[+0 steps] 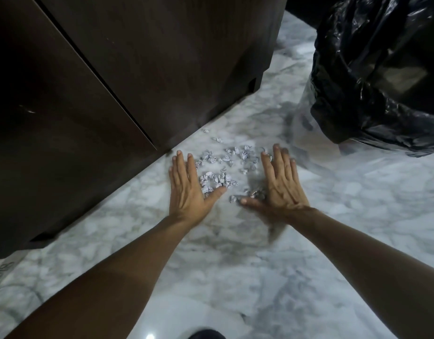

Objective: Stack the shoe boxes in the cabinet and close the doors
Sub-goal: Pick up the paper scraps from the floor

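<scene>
Both hands flat on the floor (235,253), fingers straight, gripping nothing: left hand (189,184), right hand (279,182). Between them, paper scraps (221,172), spread across from palm to palm. Just left, cabinet (113,81), doors shut. Far right, black bag (382,69). No shoe boxes in sight.

Small crumpled grey paper scraps (219,171) lie on the white marble floor (235,265), between left hand (188,189) and right hand (280,182). Dark wooden cabinet (113,81) stands far left; black plastic bag (382,69) far right.
</scene>
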The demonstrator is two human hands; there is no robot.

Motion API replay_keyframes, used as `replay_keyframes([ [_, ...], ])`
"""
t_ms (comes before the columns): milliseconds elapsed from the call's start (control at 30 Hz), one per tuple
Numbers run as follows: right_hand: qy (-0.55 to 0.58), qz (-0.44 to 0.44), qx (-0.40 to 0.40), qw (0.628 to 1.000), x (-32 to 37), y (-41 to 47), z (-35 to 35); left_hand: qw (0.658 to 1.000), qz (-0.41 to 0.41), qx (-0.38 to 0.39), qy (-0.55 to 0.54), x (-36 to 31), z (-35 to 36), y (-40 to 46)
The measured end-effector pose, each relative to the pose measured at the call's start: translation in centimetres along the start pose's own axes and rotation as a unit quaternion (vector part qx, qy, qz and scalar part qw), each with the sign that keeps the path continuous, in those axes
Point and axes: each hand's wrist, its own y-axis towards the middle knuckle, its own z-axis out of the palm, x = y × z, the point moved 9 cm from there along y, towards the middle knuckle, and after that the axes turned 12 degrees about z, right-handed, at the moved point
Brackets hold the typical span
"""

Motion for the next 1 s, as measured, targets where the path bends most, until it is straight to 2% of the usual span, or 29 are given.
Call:
replay_keyframes([
  [200,0.017,-0.062,-0.003,0.998,1.0,3.0,-0.2,0.995,0.095,-0.001,-0.030,-1.0,-0.3,1.2],
  [300,0.050,-0.110,-0.064,0.991,2.0,2.4,-0.9,0.987,0.150,-0.056,-0.006,-2.3,-0.9,0.9],
  [433,0.090,-0.129,-0.136,0.978,2.7,0.7,-1.3,0.986,0.135,-0.094,0.024,-2.7,-1.3,0.4],
  [533,0.097,-0.139,-0.156,0.973,2.9,0.3,-1.3,0.979,0.164,-0.115,0.024,-3.1,-1.6,0.2],
  [633,0.103,-0.155,-0.123,0.975,3.2,0.1,-1.3,0.981,0.151,-0.119,0.032,-2.9,-2.0,0.1],
  [733,0.147,-0.128,-0.082,0.977,3.2,-0.1,-2.2,0.985,0.131,-0.109,0.030,-2.6,-2.6,0.5],
  [900,0.178,-0.091,-0.160,0.967,3.5,-0.9,-6.0,0.981,0.125,-0.148,-0.022,-3.0,-5.3,0.5],
  [1000,0.209,-0.099,-0.216,0.949,4.0,-2.1,-10.0,0.974,0.124,-0.177,-0.064,-4.0,-8.1,1.3],
])
